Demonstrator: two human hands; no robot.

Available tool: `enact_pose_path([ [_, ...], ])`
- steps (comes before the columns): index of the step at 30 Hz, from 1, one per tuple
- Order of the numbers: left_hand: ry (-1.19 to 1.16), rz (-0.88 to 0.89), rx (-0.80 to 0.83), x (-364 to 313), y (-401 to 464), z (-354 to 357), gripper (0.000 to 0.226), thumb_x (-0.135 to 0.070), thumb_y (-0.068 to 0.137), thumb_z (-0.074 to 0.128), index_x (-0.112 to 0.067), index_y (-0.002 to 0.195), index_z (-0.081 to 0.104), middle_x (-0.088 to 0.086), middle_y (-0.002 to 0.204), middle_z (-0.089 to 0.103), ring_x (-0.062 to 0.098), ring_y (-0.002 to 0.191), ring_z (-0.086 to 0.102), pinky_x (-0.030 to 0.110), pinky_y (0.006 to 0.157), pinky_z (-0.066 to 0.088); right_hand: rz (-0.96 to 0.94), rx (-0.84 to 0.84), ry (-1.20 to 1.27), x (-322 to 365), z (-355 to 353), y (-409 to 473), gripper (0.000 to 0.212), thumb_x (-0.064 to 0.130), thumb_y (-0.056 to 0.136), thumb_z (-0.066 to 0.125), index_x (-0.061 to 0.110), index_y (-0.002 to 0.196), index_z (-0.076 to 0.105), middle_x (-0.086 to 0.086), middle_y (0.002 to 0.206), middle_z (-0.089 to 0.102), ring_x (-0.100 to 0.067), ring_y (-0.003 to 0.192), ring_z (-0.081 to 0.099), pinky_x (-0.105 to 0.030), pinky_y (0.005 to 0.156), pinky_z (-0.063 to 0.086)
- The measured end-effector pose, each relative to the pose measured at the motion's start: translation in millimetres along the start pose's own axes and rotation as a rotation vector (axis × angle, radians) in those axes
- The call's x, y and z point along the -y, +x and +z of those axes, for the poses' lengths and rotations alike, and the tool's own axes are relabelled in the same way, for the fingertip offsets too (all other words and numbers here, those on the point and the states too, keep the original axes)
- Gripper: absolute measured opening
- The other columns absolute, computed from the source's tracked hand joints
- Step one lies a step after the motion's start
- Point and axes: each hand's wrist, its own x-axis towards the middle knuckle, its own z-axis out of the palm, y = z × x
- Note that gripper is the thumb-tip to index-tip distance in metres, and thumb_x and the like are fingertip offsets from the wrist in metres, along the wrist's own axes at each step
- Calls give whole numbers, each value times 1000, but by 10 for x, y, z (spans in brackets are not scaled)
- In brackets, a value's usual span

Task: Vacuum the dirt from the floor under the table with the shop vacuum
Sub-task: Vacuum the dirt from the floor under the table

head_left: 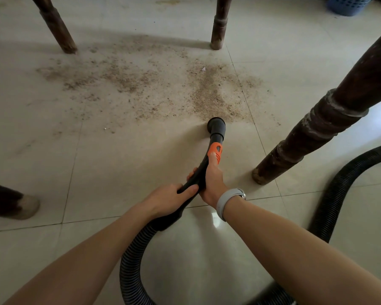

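Observation:
Brown dirt (141, 78) is scattered over the pale tiled floor between the table legs, thickest in a patch just beyond the black vacuum nozzle (216, 126). The nozzle mouth sits on the floor at the near edge of that patch. My right hand (211, 183) grips the curved black handle, thumb lying on its orange slider (216, 153). My left hand (169, 199) grips the handle's lower end, where the ribbed black hose (132, 256) joins it. The hose loops down and off the bottom edge.
Dark turned wooden table legs stand at far left (55, 25), far middle (220, 23), near right (317, 119) and near left (11, 201). More hose (339, 190) curves along the right side. A blue plastic basket (348, 4) stands at the far right.

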Motion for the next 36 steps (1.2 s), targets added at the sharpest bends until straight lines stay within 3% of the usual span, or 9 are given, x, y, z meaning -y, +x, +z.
enact_pose_path([
  [9, -32, -60, -92, 128, -144, -20, 53, -65, 90, 33, -18, 78, 55, 0, 71, 64, 14, 63, 59, 29, 64, 47, 25, 55, -69, -99, 171, -11, 35, 45, 94, 49, 11, 98, 44, -8, 67, 44, -21, 51, 47, -33, 54, 48],
  [19, -185, -163, -310, 394, -344, -19, 56, -58, 93, 35, -9, 77, 59, 6, 73, 68, 19, 65, 63, 29, 63, 46, 51, 162, -399, -211, 559, -88, 32, 39, 97, 45, 10, 84, 42, -8, 68, 47, -22, 54, 50, -36, 60, 50],
  [23, -224, -197, -342, 488, -429, 19, 59, -59, 92, 37, -6, 82, 63, 10, 76, 70, 24, 70, 67, 38, 73, 53, 76, 195, -419, -313, 618, -103, 33, 39, 97, 45, 9, 83, 43, -8, 67, 48, -22, 54, 50, -38, 66, 50],
  [28, -244, -193, -319, 495, -479, 6, 56, -58, 91, 39, -8, 82, 63, 9, 75, 70, 22, 67, 67, 34, 68, 53, 46, 163, -420, -378, 601, -134, 35, 40, 98, 44, 9, 81, 43, -8, 66, 49, -22, 54, 51, -39, 68, 52],
  [32, -216, -158, -254, 417, -472, 38, 49, -58, 91, 40, -16, 70, 56, 5, 71, 66, 16, 61, 62, 26, 61, 46, 29, 98, -383, -346, 466, -168, 36, 41, 97, 44, 8, 83, 44, -8, 67, 49, -23, 54, 51, -37, 60, 52],
  [36, -132, -111, -201, 219, -341, 34, 51, -61, 90, 38, -17, 70, 55, 2, 70, 65, 15, 60, 59, 27, 61, 45, -13, 41, -315, -153, 316, -175, 34, 40, 98, 44, 9, 84, 43, -9, 68, 48, -24, 55, 51, -40, 67, 52],
])
